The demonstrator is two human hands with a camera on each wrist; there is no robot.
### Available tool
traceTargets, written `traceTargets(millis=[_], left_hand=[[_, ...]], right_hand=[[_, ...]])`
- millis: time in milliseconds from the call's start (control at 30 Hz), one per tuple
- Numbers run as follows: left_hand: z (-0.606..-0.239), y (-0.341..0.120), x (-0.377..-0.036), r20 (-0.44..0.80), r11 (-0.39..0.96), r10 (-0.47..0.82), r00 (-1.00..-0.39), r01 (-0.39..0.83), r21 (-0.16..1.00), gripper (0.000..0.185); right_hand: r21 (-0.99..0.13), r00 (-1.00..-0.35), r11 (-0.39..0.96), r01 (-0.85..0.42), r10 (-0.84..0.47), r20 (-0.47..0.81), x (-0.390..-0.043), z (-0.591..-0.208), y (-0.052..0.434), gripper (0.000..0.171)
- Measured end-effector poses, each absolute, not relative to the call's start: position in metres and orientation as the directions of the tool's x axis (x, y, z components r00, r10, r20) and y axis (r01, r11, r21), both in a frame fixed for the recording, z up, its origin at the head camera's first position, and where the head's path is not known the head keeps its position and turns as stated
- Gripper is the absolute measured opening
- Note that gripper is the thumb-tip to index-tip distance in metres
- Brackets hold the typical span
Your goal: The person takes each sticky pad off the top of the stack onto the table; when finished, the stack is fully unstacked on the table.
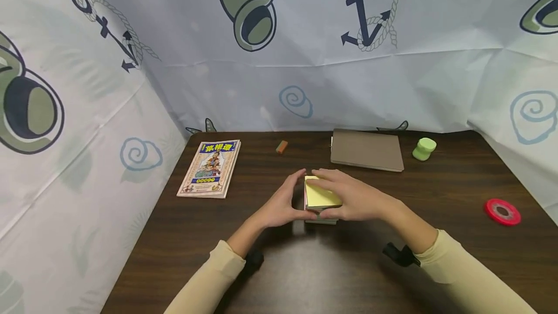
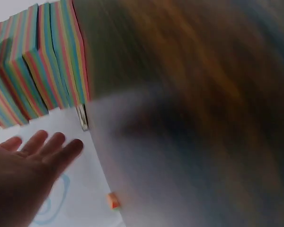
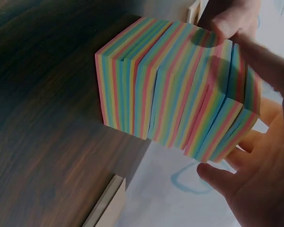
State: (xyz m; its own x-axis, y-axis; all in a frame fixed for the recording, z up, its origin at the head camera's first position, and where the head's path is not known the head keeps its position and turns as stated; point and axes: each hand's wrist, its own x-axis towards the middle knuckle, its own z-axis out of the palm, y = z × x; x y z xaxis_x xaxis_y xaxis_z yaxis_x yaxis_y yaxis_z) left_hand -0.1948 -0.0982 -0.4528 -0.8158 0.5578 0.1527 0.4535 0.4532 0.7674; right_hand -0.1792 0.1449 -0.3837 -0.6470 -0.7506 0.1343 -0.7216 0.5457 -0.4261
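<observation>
A tall stack of rainbow-striped sticky note pads, topped by a yellow sheet, stands on the table between both hands. My right hand holds the stack's upper part, thumb on the near side and fingers over the far side. To its left, my left hand spreads its fingers, the thumb at the near edge close to the right thumb. In the left wrist view, the left fingers are straight and apart from the striped pads. Pads in the stack sit slightly out of line.
On the dark table, a comic book lies at left and a small orange-green eraser behind the stack. A grey-brown notebook, a green waisted object and a red ring are at right. Printed cloth walls surround the table.
</observation>
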Motion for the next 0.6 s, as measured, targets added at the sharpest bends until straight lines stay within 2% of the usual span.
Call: traceTargets(millis=[233,600], left_hand=[[-0.456,-0.089,-0.2,0.174,0.396,0.587,-0.791,0.468,0.79,0.093],[-0.455,-0.089,-0.2,0.111,0.426,0.582,-0.806,0.419,0.802,0.089]], right_hand=[[-0.435,-0.645,0.545,-0.717,-0.756,0.115,-0.186,-0.382,0.14,0.071],[-0.434,-0.631,0.521,-0.735,-0.76,0.157,-0.191,-0.379,0.14,0.067]])
